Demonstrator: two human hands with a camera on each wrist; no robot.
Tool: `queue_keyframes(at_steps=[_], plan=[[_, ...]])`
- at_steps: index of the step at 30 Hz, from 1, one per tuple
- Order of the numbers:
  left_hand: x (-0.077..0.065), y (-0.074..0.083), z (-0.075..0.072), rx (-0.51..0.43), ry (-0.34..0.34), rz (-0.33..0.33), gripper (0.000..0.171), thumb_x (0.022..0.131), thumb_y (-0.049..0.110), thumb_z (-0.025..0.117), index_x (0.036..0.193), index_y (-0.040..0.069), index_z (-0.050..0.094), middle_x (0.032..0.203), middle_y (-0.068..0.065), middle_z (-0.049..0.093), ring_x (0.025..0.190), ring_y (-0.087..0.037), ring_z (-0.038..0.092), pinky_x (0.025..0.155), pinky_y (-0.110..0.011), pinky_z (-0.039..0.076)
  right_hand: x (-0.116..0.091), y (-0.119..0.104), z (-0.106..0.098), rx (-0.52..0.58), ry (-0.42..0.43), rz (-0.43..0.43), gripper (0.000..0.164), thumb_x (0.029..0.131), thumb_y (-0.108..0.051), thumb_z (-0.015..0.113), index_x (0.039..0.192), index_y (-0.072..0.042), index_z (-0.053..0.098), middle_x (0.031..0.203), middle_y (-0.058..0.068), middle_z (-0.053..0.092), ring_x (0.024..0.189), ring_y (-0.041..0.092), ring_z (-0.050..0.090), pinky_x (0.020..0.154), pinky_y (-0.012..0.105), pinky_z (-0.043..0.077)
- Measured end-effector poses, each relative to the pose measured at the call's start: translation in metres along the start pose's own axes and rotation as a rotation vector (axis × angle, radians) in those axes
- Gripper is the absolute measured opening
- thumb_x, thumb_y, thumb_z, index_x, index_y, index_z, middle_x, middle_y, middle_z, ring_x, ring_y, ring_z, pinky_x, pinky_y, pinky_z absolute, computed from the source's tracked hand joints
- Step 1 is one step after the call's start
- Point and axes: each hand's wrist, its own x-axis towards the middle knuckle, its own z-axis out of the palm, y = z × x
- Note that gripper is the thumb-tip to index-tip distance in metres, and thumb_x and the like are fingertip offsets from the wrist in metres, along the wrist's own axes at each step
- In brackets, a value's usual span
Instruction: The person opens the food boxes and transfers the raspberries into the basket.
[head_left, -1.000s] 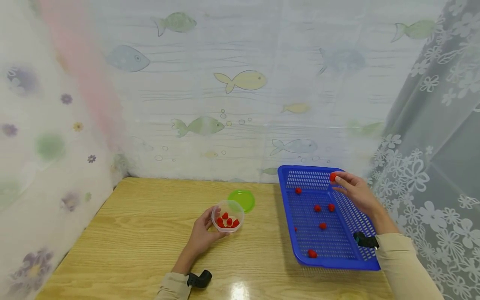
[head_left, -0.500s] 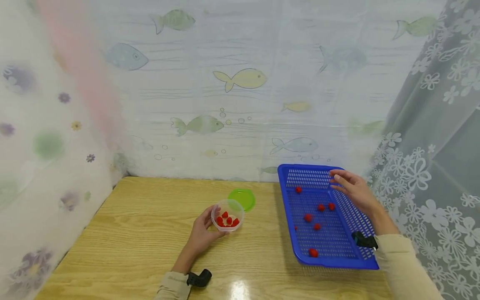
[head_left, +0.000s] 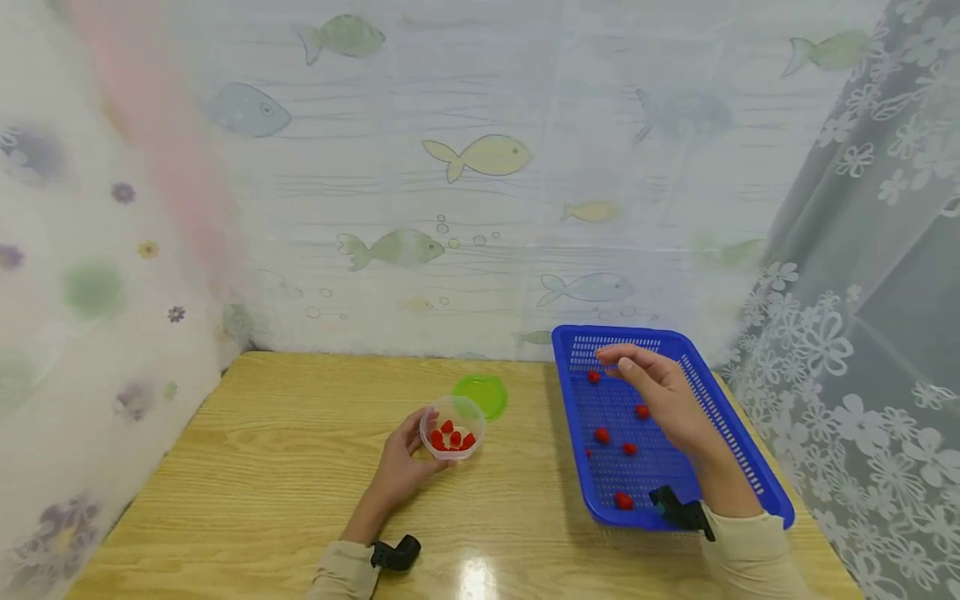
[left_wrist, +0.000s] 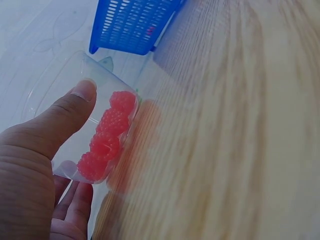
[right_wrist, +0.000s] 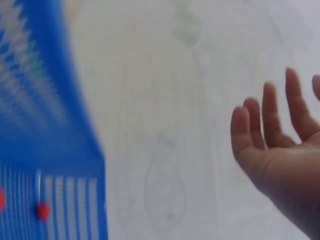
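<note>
My left hand point(head_left: 406, 461) grips a clear plastic tub point(head_left: 459, 408) by its side, thumb on the near wall and fingers beneath. Several red raspberries point(left_wrist: 111, 125) lie along the bottom of the tub, which stands close over the wooden table. My right hand point(head_left: 663, 396) hovers above the blue basket point(head_left: 566, 408), its fingers extended and nothing between them. Several loose raspberries point(head_left: 602, 435) are spread across the basket floor. In the right wrist view the fingers point(right_wrist: 270, 112) are parted, beside the blurred basket wall.
A green lid point(head_left: 487, 395) lies on the wooden table point(head_left: 262, 467) just behind the tub. Behind the table hangs a fish-patterned curtain point(head_left: 480, 208), with a lace-flowered grey one point(head_left: 862, 375) at the right.
My right hand lets a raspberry drop into the basket, then moves left over it. The basket's loose raspberries have shifted. My left hand keeps its hold on the tub.
</note>
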Motion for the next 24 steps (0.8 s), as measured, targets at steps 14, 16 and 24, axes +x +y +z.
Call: queue_keyframes(at_steps=[14, 16, 24], plan=[[0.001, -0.003, 0.000, 0.027, -0.004, 0.030, 0.086, 0.076, 0.002, 0.089, 0.150, 0.000, 0.045, 0.147, -0.022, 0.052, 0.138, -0.038, 0.050, 0.113, -0.045, 0.043, 0.023, 0.021, 0.148, -0.138, 0.172, 0.055, 0.015, 0.099, -0.005, 0.062, 0.110, -0.004, 0.072, 0.135, 0.016, 0.058, 0.131, 0.035, 0.050, 0.105, 0.059, 0.045], [0.001, -0.003, -0.001, 0.031, 0.002, 0.031, 0.085, 0.076, 0.002, 0.089, 0.150, 0.000, 0.046, 0.146, -0.022, 0.053, 0.138, -0.037, 0.050, 0.113, -0.045, 0.043, 0.027, 0.039, 0.163, -0.160, 0.188, 0.075, 0.015, 0.098, -0.004, 0.062, 0.108, -0.005, 0.073, 0.136, 0.016, 0.057, 0.132, 0.036, 0.048, 0.104, 0.061, 0.044], [0.001, -0.002, 0.000, 0.022, 0.002, 0.008, 0.085, 0.077, -0.001, 0.087, 0.151, 0.001, 0.045, 0.148, -0.020, 0.052, 0.140, -0.037, 0.049, 0.113, -0.046, 0.042, 0.029, 0.089, 0.196, -0.344, 0.043, 0.289, 0.018, 0.094, -0.004, 0.067, 0.109, 0.000, 0.074, 0.146, 0.028, 0.047, 0.136, 0.048, 0.035, 0.107, 0.066, 0.039]])
